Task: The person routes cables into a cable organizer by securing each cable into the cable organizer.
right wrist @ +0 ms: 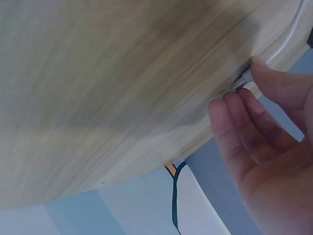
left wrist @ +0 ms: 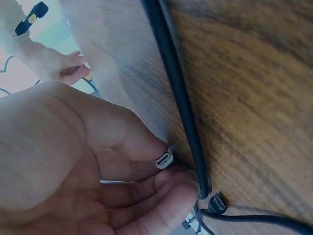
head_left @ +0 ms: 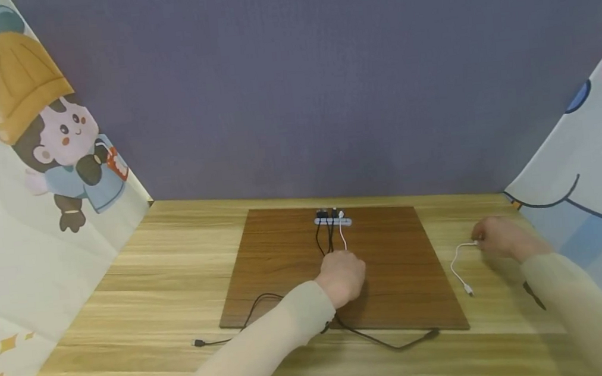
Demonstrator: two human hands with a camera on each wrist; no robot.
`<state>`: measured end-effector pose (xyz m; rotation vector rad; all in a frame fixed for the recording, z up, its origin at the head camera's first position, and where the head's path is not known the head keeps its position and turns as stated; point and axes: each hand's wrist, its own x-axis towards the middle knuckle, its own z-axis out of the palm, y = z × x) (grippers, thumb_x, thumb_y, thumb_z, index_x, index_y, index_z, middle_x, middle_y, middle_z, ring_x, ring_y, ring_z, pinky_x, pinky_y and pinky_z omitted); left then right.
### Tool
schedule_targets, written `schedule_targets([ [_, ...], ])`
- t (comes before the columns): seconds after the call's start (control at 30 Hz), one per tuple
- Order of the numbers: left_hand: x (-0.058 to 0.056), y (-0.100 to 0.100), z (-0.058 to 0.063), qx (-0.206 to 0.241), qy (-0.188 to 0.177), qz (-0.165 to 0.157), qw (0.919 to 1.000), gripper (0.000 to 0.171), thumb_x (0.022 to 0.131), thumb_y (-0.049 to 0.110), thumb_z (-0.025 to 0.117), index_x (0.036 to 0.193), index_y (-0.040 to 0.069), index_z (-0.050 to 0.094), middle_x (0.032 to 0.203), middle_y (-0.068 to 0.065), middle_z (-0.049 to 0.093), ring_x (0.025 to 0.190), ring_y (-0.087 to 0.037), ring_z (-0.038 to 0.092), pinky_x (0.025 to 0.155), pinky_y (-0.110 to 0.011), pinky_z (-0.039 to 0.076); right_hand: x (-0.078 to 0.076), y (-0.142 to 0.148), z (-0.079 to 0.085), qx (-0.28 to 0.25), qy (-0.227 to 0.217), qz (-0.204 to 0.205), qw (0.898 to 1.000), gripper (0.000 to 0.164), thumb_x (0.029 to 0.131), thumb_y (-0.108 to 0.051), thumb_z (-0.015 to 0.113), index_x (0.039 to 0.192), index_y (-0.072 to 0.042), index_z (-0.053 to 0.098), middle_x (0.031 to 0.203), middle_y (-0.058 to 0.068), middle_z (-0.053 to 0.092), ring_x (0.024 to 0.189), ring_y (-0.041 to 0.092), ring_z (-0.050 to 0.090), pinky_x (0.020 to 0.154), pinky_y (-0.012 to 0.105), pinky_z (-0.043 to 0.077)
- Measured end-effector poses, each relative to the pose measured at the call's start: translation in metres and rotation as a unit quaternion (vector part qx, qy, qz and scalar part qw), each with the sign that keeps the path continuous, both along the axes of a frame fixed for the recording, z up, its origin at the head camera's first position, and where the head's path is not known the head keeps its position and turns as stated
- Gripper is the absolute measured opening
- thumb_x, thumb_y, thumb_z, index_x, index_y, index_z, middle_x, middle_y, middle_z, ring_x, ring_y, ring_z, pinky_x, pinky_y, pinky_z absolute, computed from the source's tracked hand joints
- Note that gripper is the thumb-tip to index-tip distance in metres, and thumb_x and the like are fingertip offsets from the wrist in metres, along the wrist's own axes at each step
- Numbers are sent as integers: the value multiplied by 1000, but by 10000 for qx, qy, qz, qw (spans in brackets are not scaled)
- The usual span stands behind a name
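Observation:
In the head view my left hand [head_left: 343, 277] is over the brown board, at the lower end of a white USB cable [head_left: 344, 236] that runs down from a cable clip strip [head_left: 333, 221]. Seen from the left wrist, thumb and fingers pinch its small oval connector [left wrist: 165, 160], open end showing. Close by are a thick black cable [left wrist: 177, 83] and a black connector [left wrist: 217, 201]. Off to the right, my right hand [head_left: 501, 238] pinches one end of a short white cable [head_left: 454, 261]; in the right wrist view its plug [right wrist: 243, 79] is partly hidden by the thumb.
The brown board [head_left: 393, 263] lies on a light wooden table [head_left: 167, 253]. Black cables cross its front edge, with one black plug [head_left: 199, 342] at left and another black cable end [head_left: 432, 333] at right. A dark partition [head_left: 293, 93] stands behind; printed curtains hang at both sides.

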<state>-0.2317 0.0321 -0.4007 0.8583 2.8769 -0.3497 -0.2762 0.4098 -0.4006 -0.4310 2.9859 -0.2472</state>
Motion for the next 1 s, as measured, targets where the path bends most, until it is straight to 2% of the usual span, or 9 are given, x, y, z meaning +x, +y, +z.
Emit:
schedule_targets([
  [0.1, -3, 2, 1, 13, -31, 44, 10000, 8, 93, 24, 73, 92, 18, 78, 89, 2, 71, 82, -15, 65, 61, -28, 56, -4, 4, -1, -126, -100, -146, 9998, 12, 85, 1, 67, 95, 6, 71, 91, 20, 71, 89, 44, 67, 81, 61, 53],
  [0.33, -8, 4, 2, 278, -110, 102, 9995, 10, 92, 22, 73, 83, 17, 75, 84, 2, 69, 78, -13, 63, 61, -28, 56, -16, 7, -1, -327, -245, -305, 9987, 7, 91, -9, 68, 91, -3, 66, 84, 6, 66, 79, 28, 63, 71, 52, 54],
  [0.43, -10, 4, 3, 447, -135, 132, 9988, 15, 92, 21, 73, 77, 17, 72, 82, 2, 68, 77, -13, 62, 61, -28, 55, -22, 6, 1, -573, -156, -257, 9979, 11, 91, -11, 67, 94, -1, 64, 88, 10, 67, 81, 29, 63, 72, 52, 54],
  [0.57, -13, 5, 4, 485, -106, 141, 9987, 15, 93, 20, 72, 78, 17, 71, 81, 2, 66, 76, -13, 62, 61, -28, 55, -31, -1, 10, -883, 83, -148, 9960, 14, 90, -7, 66, 98, 5, 67, 93, 18, 70, 85, 32, 65, 76, 52, 54],
  [0.63, -14, 6, 4, 474, -92, 149, 9987, 13, 93, 20, 72, 80, 17, 72, 81, 2, 66, 76, -12, 62, 61, -28, 55, -35, -7, 15, -1021, 160, -159, 9945, 17, 91, -7, 65, 101, 7, 68, 93, 18, 71, 82, 29, 66, 73, 46, 54],
  [0.77, -17, 9, 4, 490, -54, 182, 9986, 9, 94, 20, 72, 85, 17, 74, 80, 2, 67, 75, -12, 62, 61, -28, 55, -40, -17, 26, -1527, -68, -365, 9876, 24, 95, -8, 61, 109, 12, 66, 94, 18, 71, 76, 20, 66, 67, 34, 52],
  [0.87, -19, 12, 2, 451, -2, 223, 9987, 8, 94, 21, 71, 89, 17, 75, 82, 2, 67, 75, -11, 62, 61, -28, 55, -43, -26, 35, -1718, -210, -451, 9839, 28, 96, -8, 60, 114, 13, 64, 99, 21, 70, 81, 23, 67, 68, 35, 53],
  [1.0, -21, 17, 1, 398, 55, 264, 9988, 8, 95, 22, 70, 91, 17, 76, 82, 2, 67, 74, -11, 62, 57, -28, 55, -47, -40, 45, -1518, 21, -256, 9881, 25, 97, -9, 62, 114, 9, 67, 104, 23, 70, 89, 31, 66, 72, 42, 54],
])
